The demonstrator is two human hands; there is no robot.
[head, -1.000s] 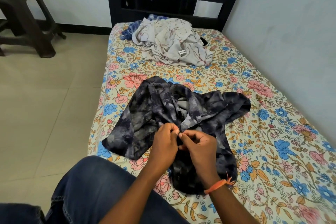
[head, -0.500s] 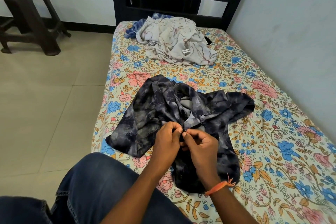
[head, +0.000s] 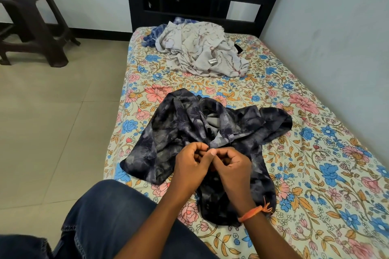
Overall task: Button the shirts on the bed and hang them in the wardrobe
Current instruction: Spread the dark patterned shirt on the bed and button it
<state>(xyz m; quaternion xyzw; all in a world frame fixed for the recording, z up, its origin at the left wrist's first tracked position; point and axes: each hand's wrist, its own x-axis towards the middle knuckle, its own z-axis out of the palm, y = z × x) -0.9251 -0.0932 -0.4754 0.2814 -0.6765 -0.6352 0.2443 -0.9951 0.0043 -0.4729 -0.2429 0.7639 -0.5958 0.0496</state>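
Shirt (head: 179,130) lies crumpled on the bed (head: 315,174), its front edges pinched between the curled fingers of the left hand (head: 190,166) and right hand (head: 231,166).

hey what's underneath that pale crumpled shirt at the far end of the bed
A blue checked garment pokes out from under the pale shirt on its left, and something black shows at its right. Both are mostly covered; what they are stays hidden.
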